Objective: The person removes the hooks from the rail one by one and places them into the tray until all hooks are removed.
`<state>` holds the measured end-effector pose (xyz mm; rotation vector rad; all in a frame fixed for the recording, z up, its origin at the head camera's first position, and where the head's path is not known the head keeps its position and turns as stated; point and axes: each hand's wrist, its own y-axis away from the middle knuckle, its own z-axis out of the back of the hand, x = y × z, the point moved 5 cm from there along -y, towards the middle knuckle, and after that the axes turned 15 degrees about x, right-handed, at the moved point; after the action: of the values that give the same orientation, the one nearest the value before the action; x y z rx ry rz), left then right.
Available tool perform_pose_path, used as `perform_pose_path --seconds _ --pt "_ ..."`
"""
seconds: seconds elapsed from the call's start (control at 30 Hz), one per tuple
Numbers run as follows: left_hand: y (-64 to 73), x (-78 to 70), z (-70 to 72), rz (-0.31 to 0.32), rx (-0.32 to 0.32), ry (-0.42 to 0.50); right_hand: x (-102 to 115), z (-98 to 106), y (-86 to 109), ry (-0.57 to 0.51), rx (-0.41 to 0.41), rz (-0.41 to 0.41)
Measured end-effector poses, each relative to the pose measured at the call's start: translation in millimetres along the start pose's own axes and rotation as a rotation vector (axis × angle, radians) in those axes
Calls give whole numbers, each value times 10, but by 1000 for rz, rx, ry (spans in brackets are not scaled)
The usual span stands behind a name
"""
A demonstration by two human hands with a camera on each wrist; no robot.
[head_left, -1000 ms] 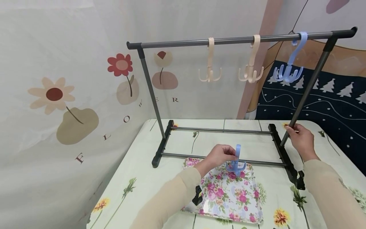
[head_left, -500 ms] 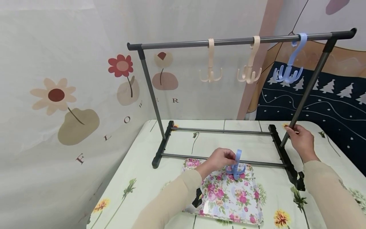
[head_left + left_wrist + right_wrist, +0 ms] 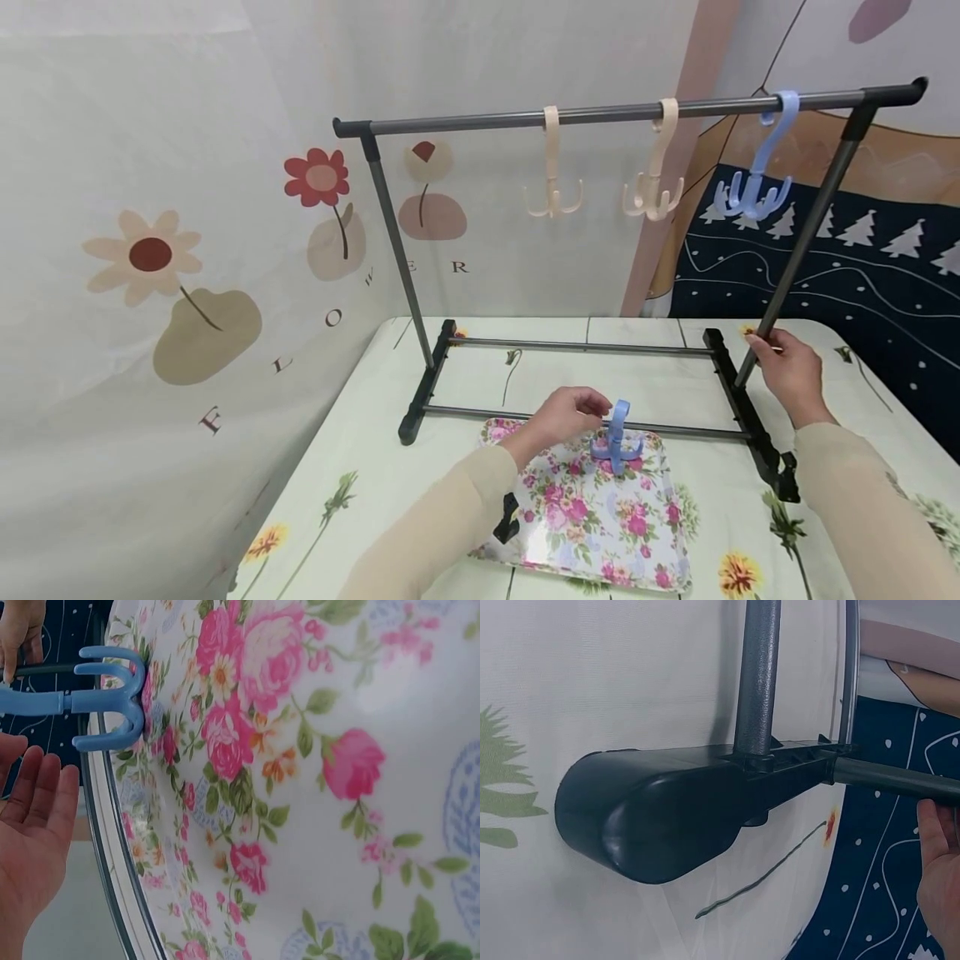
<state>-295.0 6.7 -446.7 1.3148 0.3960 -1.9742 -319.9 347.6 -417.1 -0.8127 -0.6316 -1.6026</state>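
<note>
A blue multi-prong hook (image 3: 617, 442) stands upright, prongs down, on a floral tray (image 3: 637, 542). My left hand (image 3: 568, 417) is just left of the hook; in the left wrist view a gap shows between the hook (image 3: 105, 701) and the loosely bent fingers (image 3: 64, 795). My right hand (image 3: 791, 375) grips the lower right post (image 3: 787, 275) of a dark metal garment rack (image 3: 480, 122). In the right wrist view only part of that hand (image 3: 937, 870) appears, touching the post. From the top bar hang two beige hooks (image 3: 552, 162) and one blue hook (image 3: 768, 158).
The rack's black right foot (image 3: 750, 417) and front lower bar (image 3: 480, 412) lie close to the tray's back edge. A flower-patterned cloth (image 3: 360, 517) covers the table. Behind it hang a pale printed curtain (image 3: 225, 83) and a navy cloth with white trees (image 3: 862, 283).
My left hand has lowered the blue hook onto the tray, let go of it and drawn slightly left. The right hand stays on the post.
</note>
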Motion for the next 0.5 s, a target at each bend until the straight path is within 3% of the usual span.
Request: perform_pose_path --seconds 0.23,0.5 --pt "37 -33 196 -30 -56 -3 1 -6 -8 2 -1 -8" --pt "91 -149 490 -56 -176 8 -6 -5 -5 14 1 -9"
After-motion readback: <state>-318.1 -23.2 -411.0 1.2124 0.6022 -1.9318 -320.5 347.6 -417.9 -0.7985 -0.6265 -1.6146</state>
